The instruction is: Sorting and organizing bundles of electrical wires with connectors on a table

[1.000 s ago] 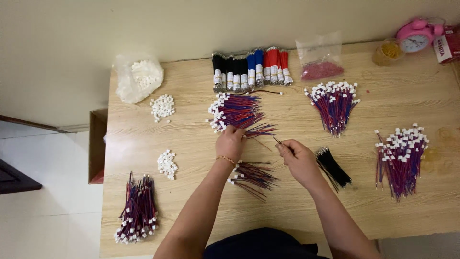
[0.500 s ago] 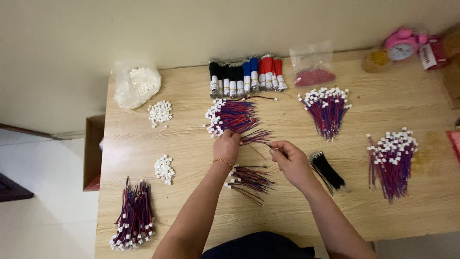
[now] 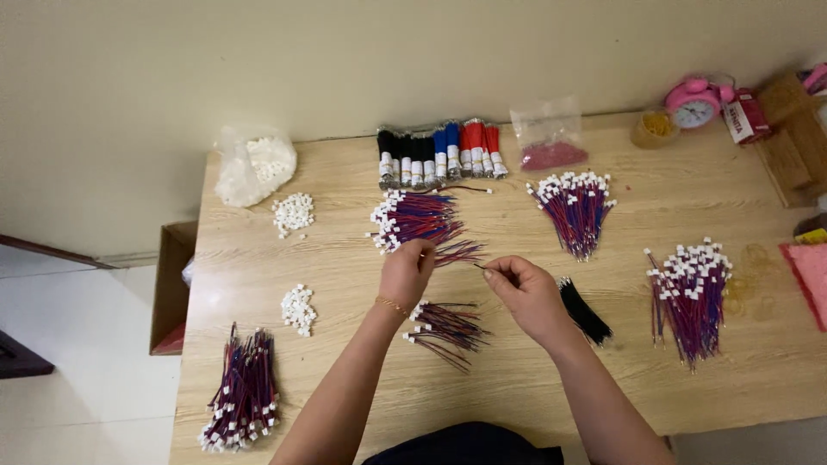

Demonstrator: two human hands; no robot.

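Observation:
My left hand (image 3: pixel 407 270) rests at the near edge of a fan of red-and-blue wires with white connectors (image 3: pixel 412 218), fingers pinched on wire ends. My right hand (image 3: pixel 525 293) pinches the other end of a thin wire (image 3: pixel 469 257) that runs between both hands. Below the hands lies a small loose pile of red-and-blue wires (image 3: pixel 445 327). A bundle of black ties (image 3: pixel 586 312) lies just right of my right hand.
More wire bundles lie at the back centre-right (image 3: pixel 575 207), right (image 3: pixel 689 293) and front left (image 3: pixel 244 394). Two heaps of white connectors (image 3: pixel 293 213) (image 3: pixel 298 308), a bag of them (image 3: pixel 254 164), taped wire rolls (image 3: pixel 438 153), a bag of pink parts (image 3: pixel 551 142) and a pink clock (image 3: pixel 692 102) stand around the wooden table (image 3: pixel 345 258).
My hands have come closer together over the wire fan, with the right hand moving left; the camera view shifted slightly.

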